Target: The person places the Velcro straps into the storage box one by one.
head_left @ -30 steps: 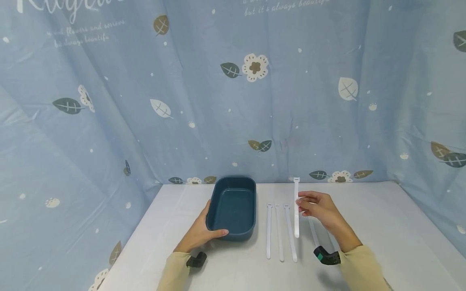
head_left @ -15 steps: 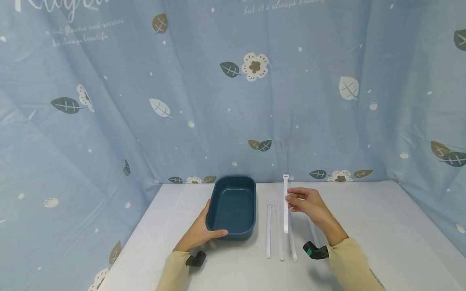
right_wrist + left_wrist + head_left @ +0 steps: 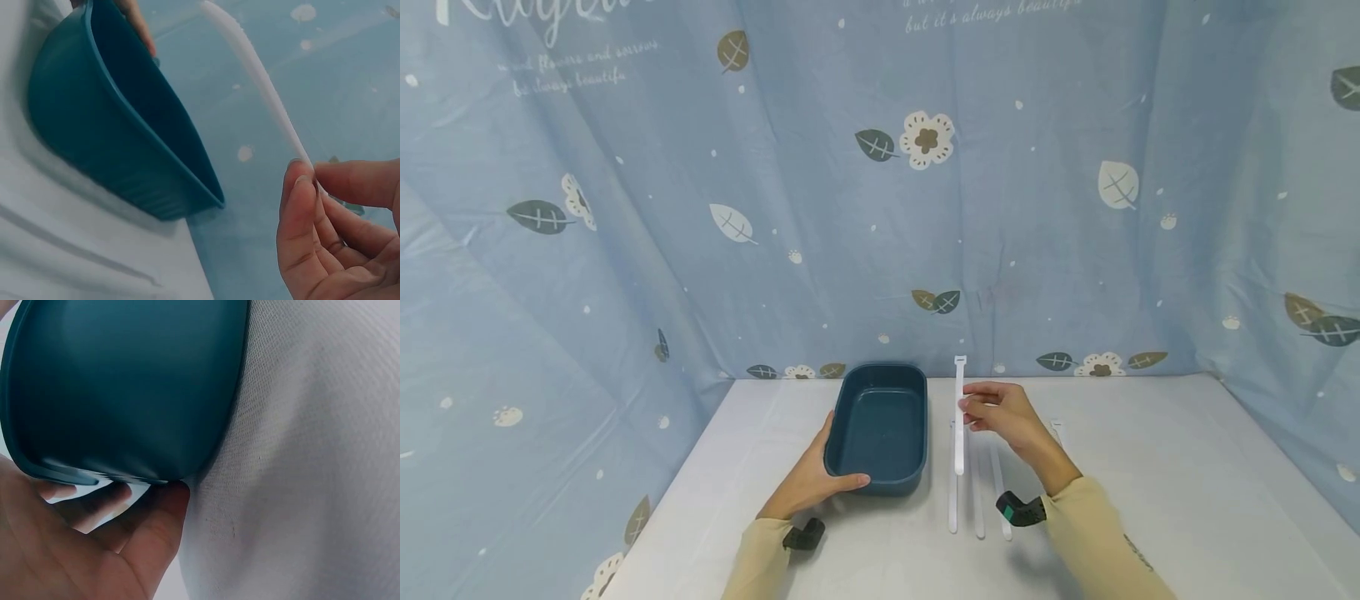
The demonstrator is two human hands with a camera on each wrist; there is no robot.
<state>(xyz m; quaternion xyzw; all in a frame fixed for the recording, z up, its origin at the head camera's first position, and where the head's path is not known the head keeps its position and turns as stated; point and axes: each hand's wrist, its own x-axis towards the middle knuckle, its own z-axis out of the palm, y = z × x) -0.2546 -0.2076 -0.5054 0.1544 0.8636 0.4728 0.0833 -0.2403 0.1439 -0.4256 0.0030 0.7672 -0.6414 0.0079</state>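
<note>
In the head view, my right hand pinches a white hook-and-loop cable tie with a slotted head, held upright above the table. The right wrist view shows the cable tie between thumb and fingertips, its free end bending away. My left hand holds the near left corner of a dark teal plastic bin, thumb along the front wall and fingers on the left side. Seen from the left wrist, the fingers touch the outside of the bin. No contents show inside the bin.
Several more white cable ties lie in a row right of the bin, partly under the right hand. Another tie is mostly hidden by the right forearm. A blue patterned curtain hangs behind the white table.
My right hand has carried the cable tie leftward, over the row of ties and closer to the bin. The left hand and bin stay in place.
</note>
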